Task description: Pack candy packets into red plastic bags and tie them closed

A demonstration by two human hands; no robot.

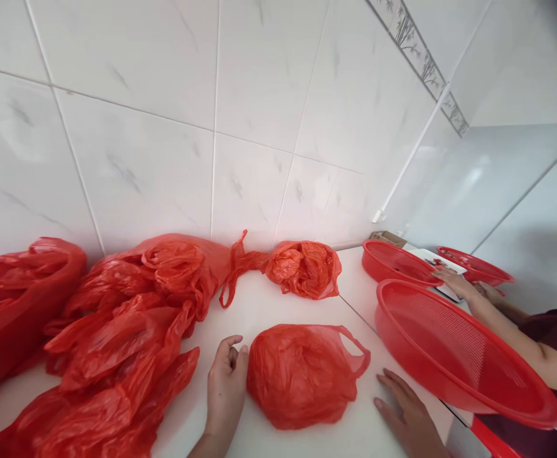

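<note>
A crumpled red plastic bag lies on the white table in front of me, one handle loop spread to the right. Just left of the bag is my left hand, its fingers loosely curled, the thumb apart from them and close to the bag's edge. It holds nothing that I can see. On the bag's other side my right hand is open over the table, fingers stretched and apart from the bag. Another bunched red bag sits farther back by the wall.
A heap of red plastic bags covers the left side. Large red mesh baskets stand on the right, with another red basket behind. At far right a co-worker's arm reaches over a white board near small items. The tiled wall bounds the table's back.
</note>
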